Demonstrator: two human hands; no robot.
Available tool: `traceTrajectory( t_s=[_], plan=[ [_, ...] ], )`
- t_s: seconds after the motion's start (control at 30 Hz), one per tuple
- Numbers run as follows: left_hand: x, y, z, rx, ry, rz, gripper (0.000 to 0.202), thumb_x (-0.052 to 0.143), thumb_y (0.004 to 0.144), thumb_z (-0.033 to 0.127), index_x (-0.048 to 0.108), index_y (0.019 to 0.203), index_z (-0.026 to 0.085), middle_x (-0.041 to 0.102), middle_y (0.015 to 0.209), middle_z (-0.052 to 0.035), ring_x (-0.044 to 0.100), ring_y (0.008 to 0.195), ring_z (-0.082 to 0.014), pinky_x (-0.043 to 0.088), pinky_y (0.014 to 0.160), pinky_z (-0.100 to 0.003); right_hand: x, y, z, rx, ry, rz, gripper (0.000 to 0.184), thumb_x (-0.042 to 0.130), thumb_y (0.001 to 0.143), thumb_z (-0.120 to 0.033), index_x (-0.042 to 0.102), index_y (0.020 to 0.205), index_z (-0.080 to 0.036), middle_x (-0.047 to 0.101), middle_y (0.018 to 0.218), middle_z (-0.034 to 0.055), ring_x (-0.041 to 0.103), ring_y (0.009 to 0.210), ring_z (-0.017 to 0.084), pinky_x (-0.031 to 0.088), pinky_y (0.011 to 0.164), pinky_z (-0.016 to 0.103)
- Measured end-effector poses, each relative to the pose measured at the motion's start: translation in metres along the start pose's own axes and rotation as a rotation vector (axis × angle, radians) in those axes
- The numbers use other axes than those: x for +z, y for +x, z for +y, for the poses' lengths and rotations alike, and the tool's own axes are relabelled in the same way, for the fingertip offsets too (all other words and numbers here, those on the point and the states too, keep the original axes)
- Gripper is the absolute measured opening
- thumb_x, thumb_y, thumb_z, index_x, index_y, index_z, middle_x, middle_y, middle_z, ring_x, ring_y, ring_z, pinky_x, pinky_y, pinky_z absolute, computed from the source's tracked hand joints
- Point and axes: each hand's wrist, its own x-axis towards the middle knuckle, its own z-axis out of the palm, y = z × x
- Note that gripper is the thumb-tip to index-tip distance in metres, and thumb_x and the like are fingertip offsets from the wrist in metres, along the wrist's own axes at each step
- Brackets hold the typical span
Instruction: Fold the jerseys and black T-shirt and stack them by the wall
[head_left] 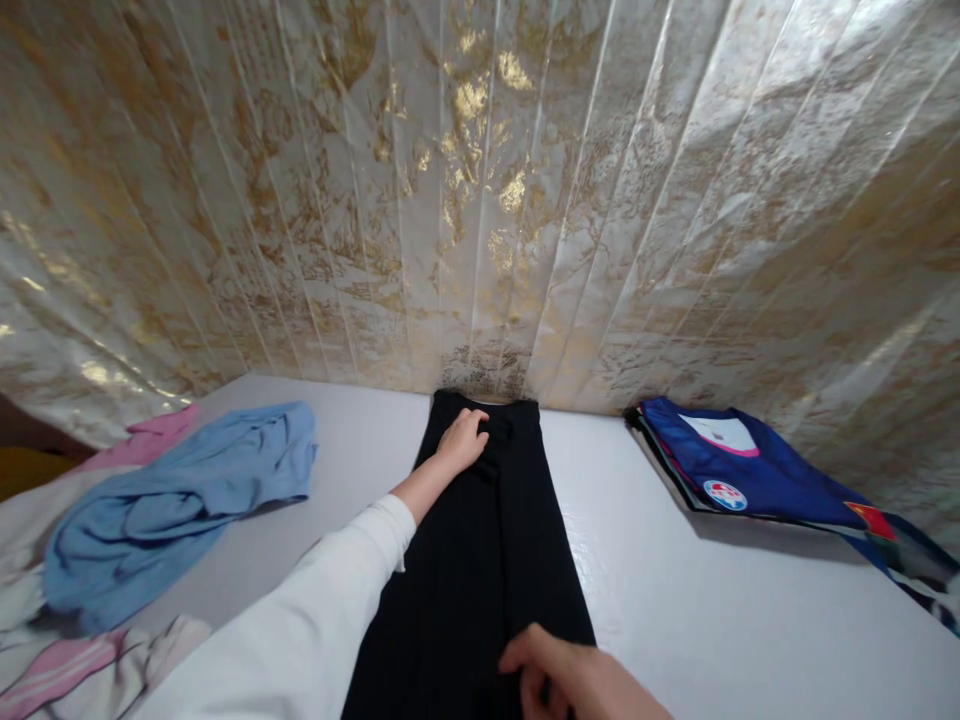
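A pair of black trousers (450,570) lies lengthwise on the white surface, the waist at the far end and a seam line running down the middle. Over the waist part is my left hand (463,440), thumb and forefinger apart, beside a small bunched piece of black cloth (495,450). The undersides of its fingers are hidden. My right hand (574,672) is at the bottom of the view, over the lower right part of the trousers. Its fingers are loosely bent and apart, slightly blurred, and I see nothing held in them.
Left lies a rumpled light blue garment (187,500), with pink and white clothes (67,665) around it. On the right is a stack of folded clothes, a dark blue shirt (780,480) on top. A shiny gold-and-silver patterned curtain (480,200) hangs behind the white surface (705,610).
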Motion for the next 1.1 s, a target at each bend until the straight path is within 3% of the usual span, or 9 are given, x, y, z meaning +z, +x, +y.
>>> traceTrajectory(
  t_s=[0.17, 0.23, 0.3, 0.43, 0.53, 0.63, 0.77, 0.93, 1.1],
  plan=[
    [-0.020, -0.067, 0.004, 0.081, 0.016, 0.054, 0.048, 0.058, 0.084, 0.012, 0.047, 0.130, 0.017, 0.032, 0.146, -0.0132, 0.032, 0.134, -0.0285, 0.028, 0.111, -0.043, -0.046, -0.009, 0.007, -0.029, 0.110, 0.274, 0.035, 0.041, 0.077, -0.007, 0.056, 0.105, -0.021, 0.064, 0.089, 0.0014, 0.061, 0.073, 0.012, 0.044, 0.061, 0.020],
    [-0.027, -0.109, 0.007, 0.200, 0.007, -0.042, 0.048, 0.060, 0.082, 0.015, 0.050, 0.128, 0.024, 0.037, 0.146, -0.0060, 0.031, 0.135, -0.0247, 0.028, 0.112, -0.041, -0.047, -0.003, 0.016, -0.065, 0.132, 0.297, 0.039, 0.041, 0.071, -0.002, 0.058, 0.102, -0.021, 0.064, 0.091, 0.0020, 0.061, 0.080, 0.013, 0.045, 0.066, 0.022],
    [-0.032, -0.152, 0.006, 0.344, 0.016, -0.180, 0.051, 0.058, 0.084, 0.018, 0.046, 0.132, 0.029, 0.033, 0.149, -0.0040, 0.028, 0.137, -0.0254, 0.028, 0.111, -0.047, -0.040, 0.005, 0.022, -0.129, 0.154, 0.268, 0.041, 0.041, 0.068, 0.001, 0.060, 0.097, -0.021, 0.064, 0.096, 0.0026, 0.060, 0.088, 0.015, 0.046, 0.074, 0.025],
    [-0.039, -0.212, 0.001, 0.391, 0.053, -0.294, 0.052, 0.051, 0.090, 0.024, 0.038, 0.139, 0.034, 0.028, 0.153, -0.0031, 0.028, 0.137, -0.0284, 0.031, 0.109, -0.051, -0.029, 0.006, 0.021, -0.242, 0.034, 0.268, 0.042, 0.043, 0.068, 0.003, 0.062, 0.095, -0.023, 0.061, 0.102, 0.0023, 0.055, 0.101, 0.017, 0.042, 0.090, 0.031],
    [-0.050, -0.226, 0.014, 0.471, 0.028, -0.301, 0.052, 0.050, 0.089, 0.018, 0.040, 0.138, 0.035, 0.038, 0.147, -0.0022, 0.035, 0.132, -0.0260, 0.031, 0.108, -0.044, -0.028, -0.013, 0.015, -0.218, -0.012, 0.261, 0.040, 0.043, 0.071, 0.003, 0.061, 0.094, -0.024, 0.059, 0.097, 0.0010, 0.056, 0.095, 0.016, 0.043, 0.084, 0.028],
    [-0.060, -0.227, 0.043, 0.618, -0.057, -0.438, 0.044, 0.053, 0.087, 0.012, 0.051, 0.126, 0.032, 0.053, 0.133, -0.0012, 0.047, 0.119, -0.0210, 0.035, 0.102, -0.035, -0.024, -0.044, 0.014, -0.134, -0.053, 0.214, 0.035, 0.045, 0.070, 0.002, 0.059, 0.090, -0.024, 0.058, 0.096, 0.0010, 0.056, 0.086, 0.015, 0.044, 0.075, 0.025],
    [-0.054, -0.230, 0.072, 0.637, -0.139, -0.546, 0.030, 0.068, 0.083, 0.032, 0.058, 0.111, 0.029, 0.061, 0.113, 0.0000, 0.054, 0.101, -0.0187, 0.038, 0.090, -0.031, -0.005, -0.081, 0.021, 0.019, -0.146, 0.166, 0.032, 0.050, 0.068, -0.004, 0.055, 0.093, -0.024, 0.058, 0.098, 0.0027, 0.058, 0.086, 0.017, 0.045, 0.074, 0.026],
    [-0.031, -0.237, 0.072, 0.567, -0.082, -0.521, 0.023, 0.073, 0.077, 0.029, 0.057, 0.091, 0.024, 0.059, 0.098, 0.0016, 0.052, 0.089, -0.0177, 0.037, 0.081, -0.031, 0.024, -0.096, 0.032, 0.206, -0.255, 0.190, 0.018, 0.054, 0.070, -0.015, 0.049, 0.085, -0.024, 0.061, 0.087, 0.0039, 0.060, 0.073, 0.017, 0.048, 0.064, 0.026],
    [-0.024, -0.239, 0.069, 0.630, -0.083, -0.483, 0.010, 0.062, 0.084, 0.020, 0.052, 0.083, 0.021, 0.057, 0.089, 0.0016, 0.050, 0.083, -0.0156, 0.035, 0.075, -0.030, 0.043, -0.100, 0.045, 0.095, -0.338, 0.326, 0.019, 0.048, 0.071, -0.007, 0.045, 0.077, -0.025, 0.060, 0.072, -0.0024, 0.058, 0.059, 0.011, 0.044, 0.054, 0.018]
  ],
)
